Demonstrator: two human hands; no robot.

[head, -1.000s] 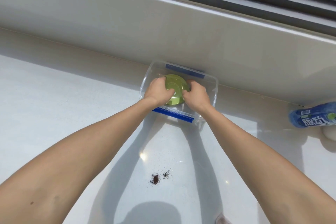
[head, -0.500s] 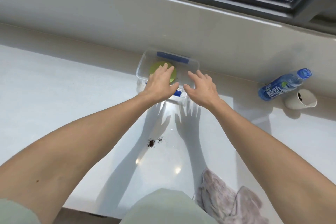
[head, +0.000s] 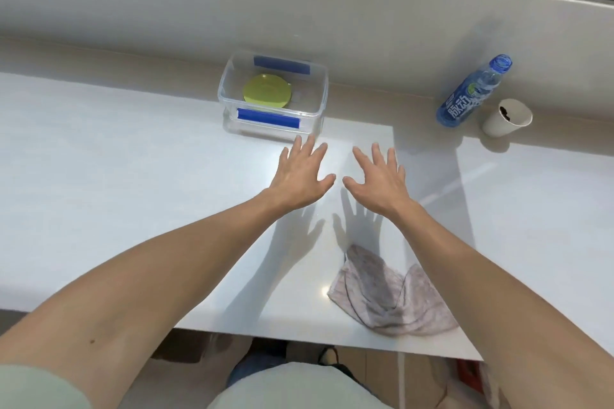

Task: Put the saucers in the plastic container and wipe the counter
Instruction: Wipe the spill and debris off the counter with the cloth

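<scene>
The only writing I can read is on the blue label of the water bottle (head: 471, 93), which leans against the back ledge at far right: large white Chinese characters, apparently 脉动, with smaller print too fine to make out. Just beside it stands a white paper cup (head: 506, 118), tilted, with a dark residue inside its rim.

My left hand (head: 300, 176) and right hand (head: 378, 181) are held palm-down over the white counter (head: 116, 176), side by side with a narrow gap between the thumbs. On both hands the fingers (head: 309, 146) are spread wide apart and nearly straight; they grip nothing. Their shadows fall on the counter nearer to me, so I judge that the hands hover above it rather than press on it, though I cannot tell this with certainty. The left fingertips lie just short of the container's near wall, not touching it.

The clear plastic container (head: 319, 90) sits at the back of the counter against the ledge, lid off, with blue clips on its near and far sides. A green saucer (head: 267, 91) lies flat on its floor, toward the left end; I cannot tell whether others lie beneath it.

A crumpled grey cloth (head: 388, 295) rests on the counter near the front edge, below my right forearm, untouched.
</scene>
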